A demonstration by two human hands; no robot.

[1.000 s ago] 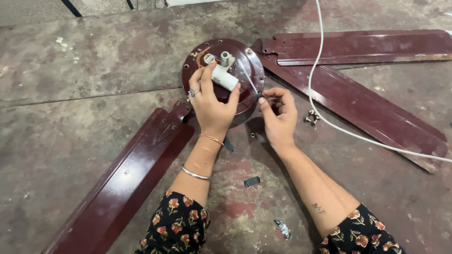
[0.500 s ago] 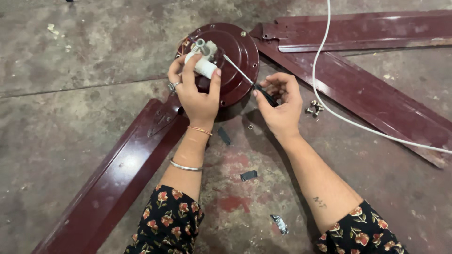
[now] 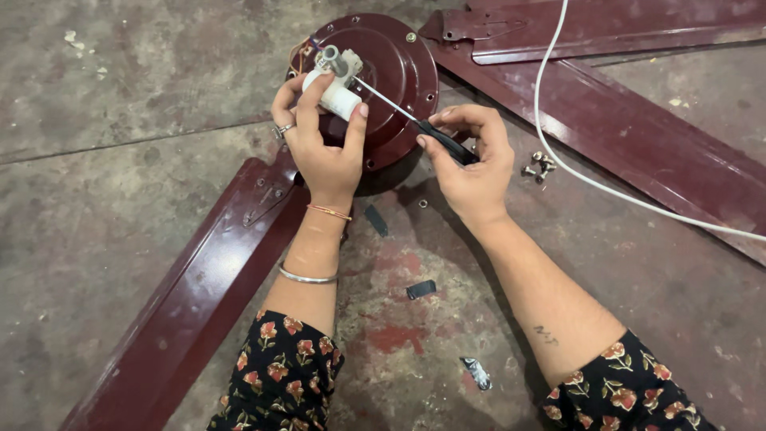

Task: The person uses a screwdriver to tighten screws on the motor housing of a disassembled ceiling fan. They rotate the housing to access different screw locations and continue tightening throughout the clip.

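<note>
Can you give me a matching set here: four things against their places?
Things:
1. white plastic cylinder
2. black-handled screwdriver
3. small pile of metal screws
4. silver bangle

Places:
A. on the floor beside the white cable
B. on the left forearm
C. in the right hand
D. in the left hand, over the maroon round fan motor housing

Pairs: 1-D, 2-C, 3-A, 4-B

— Any packages, labels, signs or screens down here?
— None that show. No box or wrapper, no sticker, no sign, no display anywhere near or far.
</note>
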